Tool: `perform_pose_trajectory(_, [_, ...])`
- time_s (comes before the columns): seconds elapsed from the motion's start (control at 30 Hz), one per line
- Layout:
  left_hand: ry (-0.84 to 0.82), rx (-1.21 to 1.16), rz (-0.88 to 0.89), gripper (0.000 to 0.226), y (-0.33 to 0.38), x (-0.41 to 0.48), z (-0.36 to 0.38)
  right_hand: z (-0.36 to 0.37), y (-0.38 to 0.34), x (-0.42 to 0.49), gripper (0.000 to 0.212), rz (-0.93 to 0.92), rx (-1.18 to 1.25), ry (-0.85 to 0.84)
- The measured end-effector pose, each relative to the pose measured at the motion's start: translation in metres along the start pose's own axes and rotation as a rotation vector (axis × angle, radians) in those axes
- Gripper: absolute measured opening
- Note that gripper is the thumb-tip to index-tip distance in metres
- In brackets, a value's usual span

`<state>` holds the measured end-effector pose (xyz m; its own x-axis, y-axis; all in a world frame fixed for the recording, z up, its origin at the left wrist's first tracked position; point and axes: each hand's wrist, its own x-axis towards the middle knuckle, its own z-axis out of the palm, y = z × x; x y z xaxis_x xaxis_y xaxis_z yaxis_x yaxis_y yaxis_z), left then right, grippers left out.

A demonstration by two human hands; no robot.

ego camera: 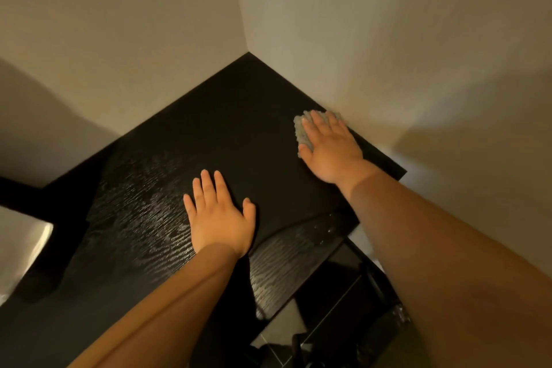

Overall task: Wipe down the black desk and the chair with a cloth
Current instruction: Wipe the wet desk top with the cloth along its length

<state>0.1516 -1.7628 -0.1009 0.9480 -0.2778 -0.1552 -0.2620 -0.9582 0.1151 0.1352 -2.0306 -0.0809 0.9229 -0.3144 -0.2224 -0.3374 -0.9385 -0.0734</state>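
Note:
The black desk [227, 128] fills a corner between two pale walls. Wet streaks shine on its wood grain at the left and near the front edge. My right hand [331, 149] lies flat on a grey nubby cloth [301, 133], pressing it to the desk beside the right wall. Only the cloth's left and far edges show past my fingers. My left hand [219, 213] rests flat on the desktop near the middle, fingers spread, holding nothing. The chair cannot be made out for certain.
The two walls meet at the desk's far corner [248, 52]. A dark shelf or ledge [27, 191] juts out at the left. Under the desk's front right edge lie dark shapes [337, 302] on a tiled floor [283, 326].

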Motion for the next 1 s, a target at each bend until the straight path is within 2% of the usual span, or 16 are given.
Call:
perform_pose_trajectory(0.17, [-0.004, -0.009, 0.003, 0.090, 0.000, 0.000, -0.002, 0.015, 0.024, -0.045, 0.073, 0.100, -0.023, 0.042])
perform_pose_trajectory(0.33, [0.008, -0.024, 0.004, 0.086, 0.001, -0.002, -0.004, 0.023, 0.033, -0.080, 0.074, 0.199, -0.037, -0.028])
perform_pose_trajectory(0.53, [0.019, -0.044, 0.081, 0.080, -0.001, -0.003, -0.004, 0.019, 0.044, -0.066, 0.074, 0.059, -0.017, 0.033])
perform_pose_trajectory(0.63, [0.039, -0.058, 0.088, 0.079, 0.000, -0.004, -0.005, 0.023, 0.035, -0.080, 0.079, 0.100, -0.032, 0.039])
perform_pose_trajectory(0.7, [0.047, -0.072, 0.100, 0.078, 0.000, -0.005, -0.005, 0.030, 0.016, -0.106, 0.071, 0.102, -0.027, -0.001])
perform_pose_trajectory(0.83, [0.032, -0.074, 0.137, 0.074, -0.001, -0.009, -0.009, 0.043, -0.025, -0.163, 0.066, -0.092, 0.049, -0.026])
perform_pose_trajectory(0.93, [0.010, -0.080, 0.207, 0.071, -0.007, -0.018, -0.013, 0.037, -0.003, -0.156, 0.069, -0.205, -0.001, -0.097])
perform_pose_trajectory(1.0, [-0.007, -0.077, 0.270, 0.070, -0.018, -0.029, -0.012, 0.032, 0.025, -0.136, 0.076, -0.127, -0.054, -0.042])
